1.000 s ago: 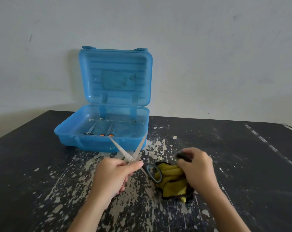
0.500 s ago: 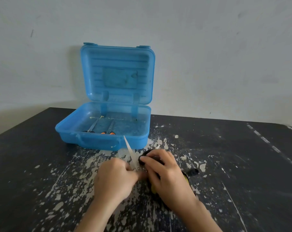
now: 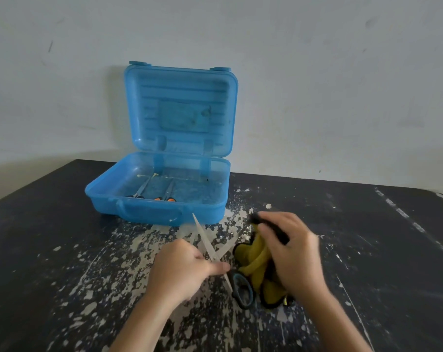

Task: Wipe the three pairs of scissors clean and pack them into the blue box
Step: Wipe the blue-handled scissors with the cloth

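A black, paint-flecked worktop (image 3: 367, 250) carries the blue box (image 3: 98, 193), its lid upright against the wall (image 3: 329, 72), with two pairs of scissors (image 3: 142, 189) lying inside. In front, the right hand (image 3: 296, 257) clutches a yellow cloth (image 3: 253, 260) just beside the third scissors (image 3: 207, 243) — blades spread, pinched near the pivot by the left hand (image 3: 179, 270).

We see of ourselves only two arms, coming in from the lower edge of the frame. Our left forearm (image 3: 144, 323) and right forearm (image 3: 337, 323) are both bare, uncovered right down to the frame's edge. Our left grip (image 3: 182, 270), lower centre, is a bare five-fingered hand, fairly sharp. Our right grip (image 3: 296, 252), just right of it, is also bare but smeared by blur, so finer detail is lost.
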Tool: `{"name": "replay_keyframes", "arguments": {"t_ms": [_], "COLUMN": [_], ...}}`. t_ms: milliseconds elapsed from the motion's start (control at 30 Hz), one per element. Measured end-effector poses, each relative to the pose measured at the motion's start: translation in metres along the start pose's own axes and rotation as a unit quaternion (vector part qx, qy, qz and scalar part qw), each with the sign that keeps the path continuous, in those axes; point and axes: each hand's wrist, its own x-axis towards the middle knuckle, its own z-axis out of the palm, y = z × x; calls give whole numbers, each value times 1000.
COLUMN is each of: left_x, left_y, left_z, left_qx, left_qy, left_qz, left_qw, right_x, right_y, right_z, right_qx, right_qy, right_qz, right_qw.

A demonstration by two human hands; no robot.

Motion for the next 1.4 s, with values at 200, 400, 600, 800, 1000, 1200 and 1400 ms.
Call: {"name": "replay_keyframes", "arguments": {"t_ms": [200, 400, 600, 800, 1000, 1200, 1400], "left_x": [-5, -3, 1, -2, -5, -4, -3], "left_y": [5, 4, -1, 4, 2, 3, 5], "left_z": [-2, 2, -4, -8, -8, -9, -10], "left_qx": [118, 55, 24, 26, 21, 32, 67], "left_qy": [57, 6, -8, 7, -30, -24, -3], "left_qz": [52, 52, 16, 2, 36, 22, 28], "left_qw": [990, 997, 1000, 1000, 999, 999, 997], "right_x": [-16, -3, 1, -16, -4, -1, -14], "right_y": [2, 27, -4, -2, 27, 15, 1], "right_z": [35, 19, -4, 28, 18, 4, 23], "right_qx": [-102, -130, 56, -125, -206, -150, -159], "right_qy": [-76, -9, -59, -182, -79, 17, -145], "right_qz": [-124, 27, -11, -218, -137, -54, -182], "right_qw": [984, 991, 997, 951, 966, 987, 960]}}
